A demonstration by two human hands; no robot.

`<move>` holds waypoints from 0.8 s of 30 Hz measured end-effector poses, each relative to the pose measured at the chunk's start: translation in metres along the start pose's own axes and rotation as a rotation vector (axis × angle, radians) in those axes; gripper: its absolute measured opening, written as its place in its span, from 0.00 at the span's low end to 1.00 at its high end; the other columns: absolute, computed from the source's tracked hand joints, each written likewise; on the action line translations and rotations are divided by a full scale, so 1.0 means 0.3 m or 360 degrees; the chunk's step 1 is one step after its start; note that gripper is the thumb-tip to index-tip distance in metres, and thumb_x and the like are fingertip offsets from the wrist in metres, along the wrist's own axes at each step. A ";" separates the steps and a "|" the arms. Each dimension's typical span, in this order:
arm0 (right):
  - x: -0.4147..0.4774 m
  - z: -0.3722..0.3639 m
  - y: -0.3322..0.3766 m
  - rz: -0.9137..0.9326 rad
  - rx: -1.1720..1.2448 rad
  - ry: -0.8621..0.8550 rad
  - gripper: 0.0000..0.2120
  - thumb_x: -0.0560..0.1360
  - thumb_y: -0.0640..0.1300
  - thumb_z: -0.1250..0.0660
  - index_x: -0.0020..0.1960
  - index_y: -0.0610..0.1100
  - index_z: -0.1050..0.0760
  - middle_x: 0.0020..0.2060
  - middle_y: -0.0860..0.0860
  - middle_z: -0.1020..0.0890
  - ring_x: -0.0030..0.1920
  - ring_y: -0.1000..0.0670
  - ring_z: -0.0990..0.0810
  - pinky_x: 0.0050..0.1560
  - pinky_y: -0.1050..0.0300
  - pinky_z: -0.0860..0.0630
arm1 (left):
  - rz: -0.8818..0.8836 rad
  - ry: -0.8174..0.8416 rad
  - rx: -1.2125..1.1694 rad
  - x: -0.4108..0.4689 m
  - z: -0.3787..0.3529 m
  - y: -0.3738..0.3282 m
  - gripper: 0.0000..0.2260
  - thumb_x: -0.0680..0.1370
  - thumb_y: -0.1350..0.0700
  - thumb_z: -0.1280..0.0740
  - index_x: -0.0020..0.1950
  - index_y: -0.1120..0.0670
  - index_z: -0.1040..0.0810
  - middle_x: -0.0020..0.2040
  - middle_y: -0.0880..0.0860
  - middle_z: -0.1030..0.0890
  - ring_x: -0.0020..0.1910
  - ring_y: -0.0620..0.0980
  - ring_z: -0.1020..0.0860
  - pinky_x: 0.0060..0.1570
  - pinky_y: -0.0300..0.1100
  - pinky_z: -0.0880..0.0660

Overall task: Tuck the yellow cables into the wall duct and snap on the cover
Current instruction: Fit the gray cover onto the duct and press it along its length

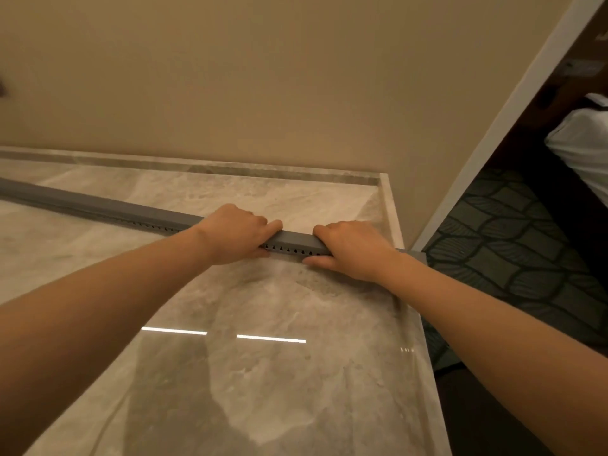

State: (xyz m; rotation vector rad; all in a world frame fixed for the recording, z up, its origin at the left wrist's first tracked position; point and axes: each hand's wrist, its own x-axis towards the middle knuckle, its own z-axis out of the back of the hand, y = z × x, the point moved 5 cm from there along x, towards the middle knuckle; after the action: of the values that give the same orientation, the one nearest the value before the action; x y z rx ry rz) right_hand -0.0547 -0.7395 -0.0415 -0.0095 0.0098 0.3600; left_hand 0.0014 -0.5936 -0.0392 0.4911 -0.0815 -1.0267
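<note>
Left hand [235,233] and right hand [352,250] both grip grey duct [98,205]; cover [293,239] seemingly on.

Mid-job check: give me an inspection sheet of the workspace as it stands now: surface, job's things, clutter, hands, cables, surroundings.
Surface: glossy marble top with a raised ledge along the wall; strip-light reflections on it.
Job's things: grey duct lies diagonally across the top, its right end past the edge; a row of slots on its near side; its top face looks closed.
Clutter: nothing seen.
Hands: left hand and right hand both grip the duct, with a short bare stretch between them.
Cables: nothing seen.
Surroundings: beige wall, white door frame, patterned carpet, white fabric at right.
</note>
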 end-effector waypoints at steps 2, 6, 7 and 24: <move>0.004 -0.006 -0.006 -0.0011 0.0052 0.0007 0.20 0.76 0.61 0.42 0.49 0.43 0.31 0.41 0.46 0.21 0.35 0.49 0.31 0.35 0.55 0.36 | 0.0073 0.0059 -0.0357 -0.033 -0.036 0.068 0.16 0.79 0.41 0.45 0.59 0.51 0.34 0.50 0.50 0.24 0.43 0.50 0.25 0.35 0.42 0.31; 0.018 -0.010 -0.025 -0.0006 0.0054 -0.0015 0.20 0.77 0.59 0.42 0.50 0.41 0.31 0.42 0.45 0.21 0.37 0.49 0.32 0.36 0.55 0.35 | 0.0229 0.0113 -0.0677 -0.085 -0.118 0.180 0.16 0.77 0.40 0.44 0.55 0.51 0.31 0.49 0.50 0.26 0.44 0.47 0.31 0.44 0.42 0.30; 0.024 -0.009 -0.031 -0.0004 0.0056 -0.0016 0.20 0.77 0.59 0.42 0.51 0.41 0.31 0.43 0.44 0.21 0.37 0.49 0.32 0.36 0.55 0.35 | 0.0246 0.0092 -0.0644 -0.090 -0.137 0.199 0.16 0.77 0.40 0.44 0.54 0.51 0.31 0.49 0.50 0.26 0.44 0.46 0.32 0.45 0.42 0.31; 0.250 0.030 -0.250 0.0024 0.0085 -0.0248 0.16 0.76 0.55 0.37 0.53 0.42 0.29 0.49 0.43 0.21 0.49 0.42 0.24 0.46 0.49 0.28 | 0.0225 -0.0250 -0.0423 0.109 -0.171 0.396 0.25 0.74 0.34 0.47 0.54 0.52 0.27 0.54 0.52 0.22 0.52 0.54 0.24 0.48 0.47 0.34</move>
State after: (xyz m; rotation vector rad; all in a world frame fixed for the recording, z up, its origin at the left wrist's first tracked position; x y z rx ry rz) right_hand 0.0421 -0.7832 -0.0328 0.0718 -0.1348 0.3748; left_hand 0.1286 -0.5529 -0.0390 0.1601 -0.1159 -0.9199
